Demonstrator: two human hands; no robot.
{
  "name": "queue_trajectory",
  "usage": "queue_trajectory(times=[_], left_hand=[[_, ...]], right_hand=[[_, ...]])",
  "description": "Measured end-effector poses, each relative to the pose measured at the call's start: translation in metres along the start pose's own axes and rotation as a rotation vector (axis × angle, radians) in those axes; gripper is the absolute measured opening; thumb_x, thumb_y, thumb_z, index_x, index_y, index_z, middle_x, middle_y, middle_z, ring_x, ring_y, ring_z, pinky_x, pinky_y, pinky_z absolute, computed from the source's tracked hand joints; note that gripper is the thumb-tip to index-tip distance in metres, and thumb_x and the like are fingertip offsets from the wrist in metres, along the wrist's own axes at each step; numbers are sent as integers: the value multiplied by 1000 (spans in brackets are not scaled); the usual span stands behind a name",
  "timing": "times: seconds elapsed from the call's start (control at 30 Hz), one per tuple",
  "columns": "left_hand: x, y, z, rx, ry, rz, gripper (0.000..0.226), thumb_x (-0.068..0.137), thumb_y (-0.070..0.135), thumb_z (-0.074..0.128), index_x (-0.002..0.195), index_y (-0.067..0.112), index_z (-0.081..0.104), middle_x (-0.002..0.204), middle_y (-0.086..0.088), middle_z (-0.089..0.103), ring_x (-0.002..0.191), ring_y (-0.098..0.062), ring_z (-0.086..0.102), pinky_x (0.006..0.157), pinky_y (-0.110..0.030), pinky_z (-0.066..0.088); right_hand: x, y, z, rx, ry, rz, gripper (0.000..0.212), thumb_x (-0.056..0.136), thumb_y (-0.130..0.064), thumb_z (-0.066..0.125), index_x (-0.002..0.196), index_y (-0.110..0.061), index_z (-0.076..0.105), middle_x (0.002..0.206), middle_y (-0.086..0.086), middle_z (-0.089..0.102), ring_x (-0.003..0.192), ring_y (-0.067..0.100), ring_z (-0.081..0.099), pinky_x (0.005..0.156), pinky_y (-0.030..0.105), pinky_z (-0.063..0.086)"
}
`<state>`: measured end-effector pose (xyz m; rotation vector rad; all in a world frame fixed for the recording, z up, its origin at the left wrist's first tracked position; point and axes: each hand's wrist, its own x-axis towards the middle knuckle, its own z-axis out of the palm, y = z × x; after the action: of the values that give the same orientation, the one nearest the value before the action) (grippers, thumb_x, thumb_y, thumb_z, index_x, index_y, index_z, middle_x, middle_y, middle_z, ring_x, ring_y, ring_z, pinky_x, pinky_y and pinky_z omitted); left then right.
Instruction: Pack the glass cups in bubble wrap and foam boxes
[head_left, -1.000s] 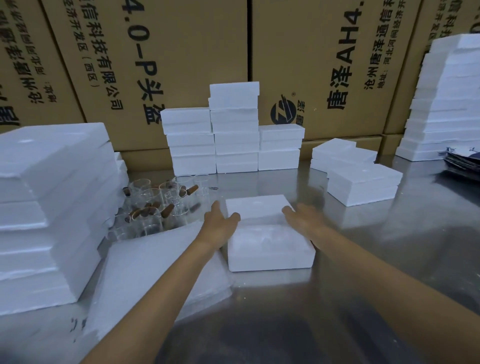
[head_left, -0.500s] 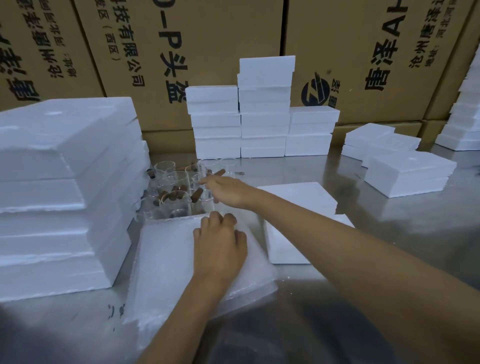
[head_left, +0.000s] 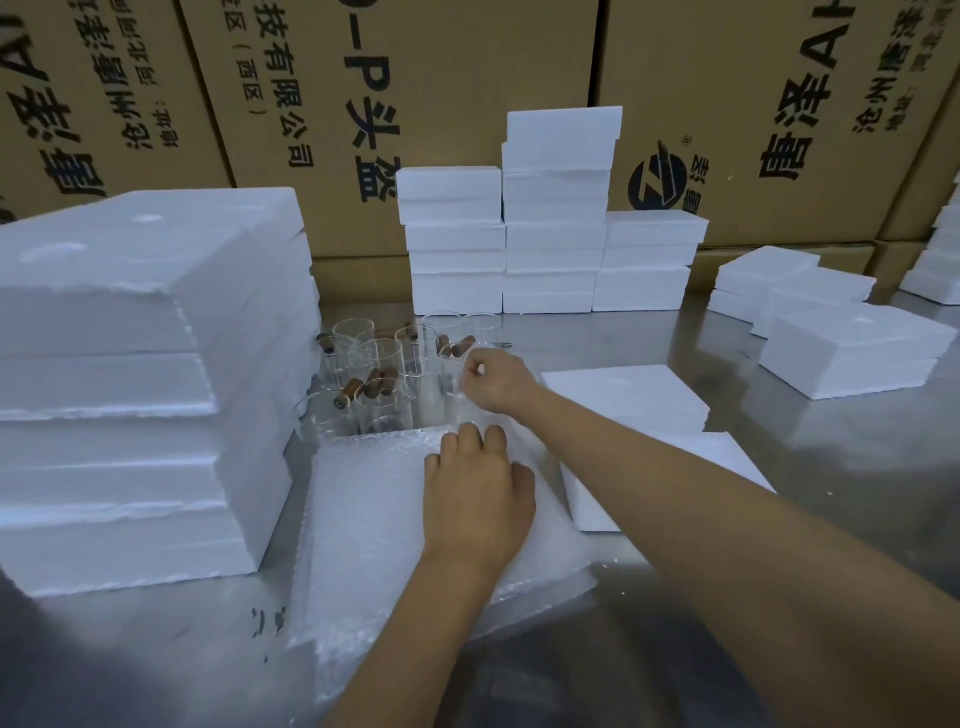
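Packing bench in view, glass cups (head_left: 395, 374) clustered upright on the steel tabletop (head_left: 779, 467), wedged between the tall foam stack (head_left: 145, 374) on the left and the opened foam box (head_left: 634, 395) on the right. Right hand (head_left: 493, 382) reaching across into the near edge of that cluster, grip curled round one clear cup (head_left: 451, 387) — thumb and fingers pinching at the rim, though glass on glass makes the exact contact hard to read. Left hand (head_left: 475, 496) flat on the bubble wrap (head_left: 374, 519), grip released, fingers spread and pressing the sheets down just in front of the cups.

Risks from here: cups packed tight, wooden handles (head_left: 382, 382) pointing every way, so lifting one straight through the pack could snag a neighbour's handle and tip it. A rim-only pinch on smooth glass likely to slip if swung fast. Right forearm crossing low over the foam box lid (head_left: 665, 483); a careless pull back could knock it off line. Bubble wrap stack loose and slippery on steel, apt to slide out once the pressing hand lifts. Cups near the foam stack with little room to spare.
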<state>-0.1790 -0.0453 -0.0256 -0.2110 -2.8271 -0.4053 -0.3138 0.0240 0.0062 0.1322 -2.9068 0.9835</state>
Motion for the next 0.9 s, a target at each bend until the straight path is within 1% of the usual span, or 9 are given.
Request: queue_trajectory(times=[0.07,0.13,0.23,0.37,0.47,0.53,0.7,0.8,0.9], left_hand=[[-2,0,-2,-39,-9,1,41,98,47,41,129,19,48,127,0,51,117,-21,46,99,-36,37],[-3,-1,-4,-32,-19,10,39,96,49,44,122,21,51,125,1,52,117,-21,46,98,-37,37],[-1,-2,-6,-52,-13,1,24,98,39,47,110,21,57,117,1,53,114,-22,48,96,-37,37],[3,-5,-10,-354,51,-81,11,98,28,57,88,27,60,110,5,60,107,-18,54,94,-35,43],[5,-2,-17,-647,160,-137,23,97,18,60,78,32,58,102,9,61,92,-4,57,75,-15,42],[5,3,-23,-795,218,-150,24,98,17,59,81,33,59,99,10,62,86,6,55,67,-4,39],[-1,10,-31,-970,331,-151,15,102,22,54,93,32,61,93,21,62,83,21,52,66,7,34],[-2,12,-35,-971,395,-121,18,102,22,53,91,35,59,91,21,63,85,18,53,70,4,37],[-5,16,-36,-859,401,59,17,102,20,53,95,33,60,95,24,63,96,7,56,80,-5,41]], right_hand=[[-9,9,-16,74,19,12,9,96,-12,44,93,-16,51,116,12,65,110,32,60,92,35,47],[-22,20,-33,230,32,68,6,94,-11,45,94,-17,48,114,13,65,103,29,63,83,35,49],[-54,35,-58,450,65,154,8,95,-12,52,99,-16,47,97,14,67,74,18,59,61,25,44],[-103,52,-85,929,162,243,16,98,-7,53,111,-2,60,78,9,67,57,11,53,53,20,44],[-140,62,-89,1316,81,258,19,102,-13,51,107,-1,65,80,8,68,58,9,54,54,18,45],[-160,64,-84,1439,-27,265,22,102,-18,52,107,-2,66,83,8,70,60,9,56,57,18,49],[-181,64,-73,1280,-185,208,27,101,-19,52,114,-2,69,84,3,68,63,9,53,61,21,44],[-187,65,-74,1064,-147,150,22,101,-19,53,103,-8,72,80,3,69,58,11,48,55,21,38],[-189,64,-74,807,-104,88,18,97,-25,59,88,-16,72,76,-1,70,55,9,46,53,16,38]])
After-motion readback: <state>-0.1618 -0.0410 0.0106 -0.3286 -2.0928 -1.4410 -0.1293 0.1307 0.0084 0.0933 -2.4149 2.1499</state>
